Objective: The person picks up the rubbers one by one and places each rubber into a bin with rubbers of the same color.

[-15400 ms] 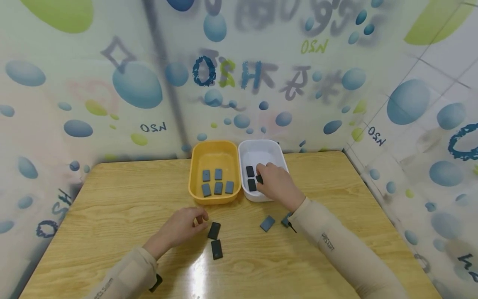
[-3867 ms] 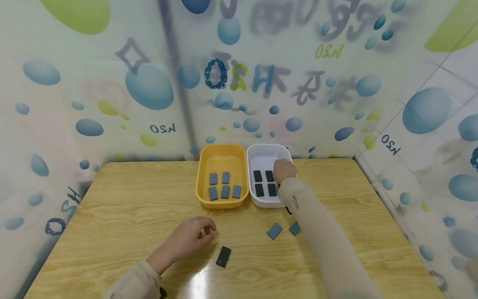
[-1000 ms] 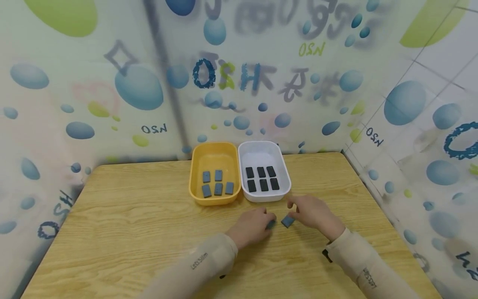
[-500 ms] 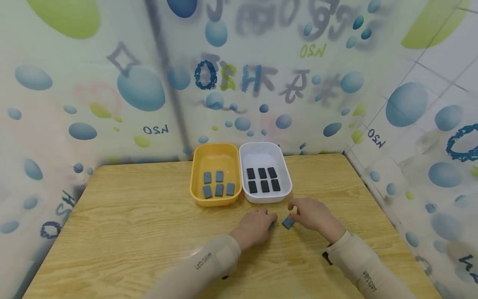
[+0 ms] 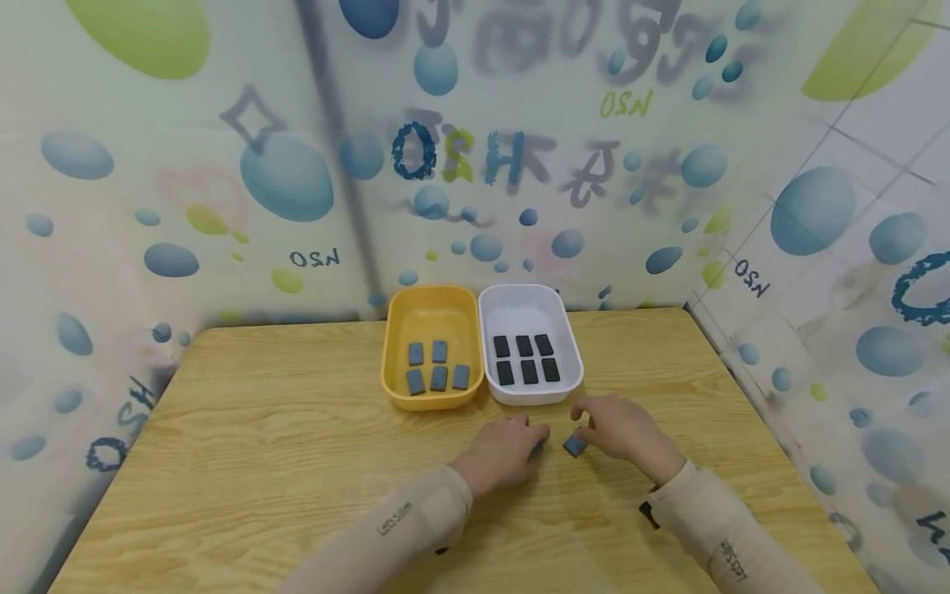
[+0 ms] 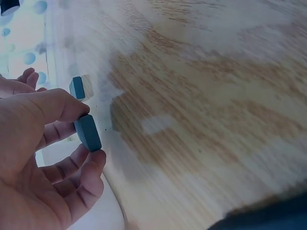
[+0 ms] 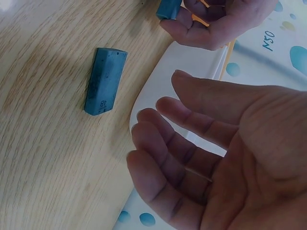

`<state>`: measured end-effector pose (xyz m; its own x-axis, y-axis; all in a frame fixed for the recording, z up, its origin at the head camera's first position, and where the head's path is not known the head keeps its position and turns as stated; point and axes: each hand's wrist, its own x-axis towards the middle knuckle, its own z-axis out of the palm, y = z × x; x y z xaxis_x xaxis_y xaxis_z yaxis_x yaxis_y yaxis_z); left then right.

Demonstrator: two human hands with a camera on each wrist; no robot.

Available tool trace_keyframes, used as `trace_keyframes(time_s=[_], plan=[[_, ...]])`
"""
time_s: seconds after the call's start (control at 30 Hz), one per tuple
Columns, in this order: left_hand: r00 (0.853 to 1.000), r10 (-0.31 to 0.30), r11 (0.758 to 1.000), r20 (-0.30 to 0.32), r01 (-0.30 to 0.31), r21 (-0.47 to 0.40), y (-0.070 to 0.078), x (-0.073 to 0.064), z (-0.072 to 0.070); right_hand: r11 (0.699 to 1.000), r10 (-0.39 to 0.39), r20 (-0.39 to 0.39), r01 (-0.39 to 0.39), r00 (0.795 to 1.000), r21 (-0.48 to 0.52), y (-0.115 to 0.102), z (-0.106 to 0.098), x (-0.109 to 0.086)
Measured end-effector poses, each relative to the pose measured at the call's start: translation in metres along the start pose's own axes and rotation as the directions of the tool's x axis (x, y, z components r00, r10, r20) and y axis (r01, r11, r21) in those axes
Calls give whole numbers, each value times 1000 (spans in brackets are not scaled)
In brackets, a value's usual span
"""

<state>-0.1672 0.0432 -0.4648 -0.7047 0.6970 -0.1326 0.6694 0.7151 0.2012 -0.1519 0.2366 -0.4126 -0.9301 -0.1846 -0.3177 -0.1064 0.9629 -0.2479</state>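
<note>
My left hand [image 5: 499, 452] pinches a small blue-grey block [image 6: 88, 133] between thumb and fingertips, close over the table in front of the white tray. In the head view its fingers cover most of that block. A second blue-grey block [image 5: 575, 444] lies on the wood, with tiny printed marks at one end in the right wrist view. Beside it is my right hand [image 5: 623, 431], its fingers loosely bent and holding nothing. The white tray [image 5: 523, 313] contains several black blocks [image 5: 529, 371] in two rows. Several blue-grey blocks [image 5: 439, 379] lie in the yellow tray [image 5: 433, 317].
The two trays stand side by side near the back of the wooden table [image 5: 297, 429]. Behind the table rises a wall covering [image 5: 460, 231] printed with blue and green ovals and letters.
Since the earliest frames, the loose black blocks have left the table and more sit in the white tray. My left hand moved right to a blue-grey block; the right came back from the tray.
</note>
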Motion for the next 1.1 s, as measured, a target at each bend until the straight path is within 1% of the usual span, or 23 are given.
trace_keyframes(time_s=[0.1,0.23,0.4,0.5,0.63,0.87,1.0,1.1], plan=[[1000,-8,1000,13,8,-20,-1,-2,-3,1000,-4,2,4,1000,0,-1,0,0],[1000,-14,1000,28,14,-22,-2,-7,-6,1000,-13,-6,13,1000,4,-2,1,0],[1000,14,1000,9,-13,-18,-4,-14,-13,999,-32,-19,33,999,8,-2,2,0],[999,29,999,21,-28,-30,-6,-18,-17,999,-45,-25,45,999,8,-4,1,-1],[999,34,998,38,-32,-46,-8,-22,-21,999,-50,-23,50,998,11,-5,1,-2],[997,38,998,66,-35,-58,-15,-30,-31,999,-27,-1,27,1000,21,-7,3,1],[996,50,996,79,-45,-71,-19,-35,-39,1000,-14,14,13,1000,27,-8,4,2],[994,53,996,91,-46,-70,-22,-39,-45,999,-17,11,17,1000,28,-9,5,2]])
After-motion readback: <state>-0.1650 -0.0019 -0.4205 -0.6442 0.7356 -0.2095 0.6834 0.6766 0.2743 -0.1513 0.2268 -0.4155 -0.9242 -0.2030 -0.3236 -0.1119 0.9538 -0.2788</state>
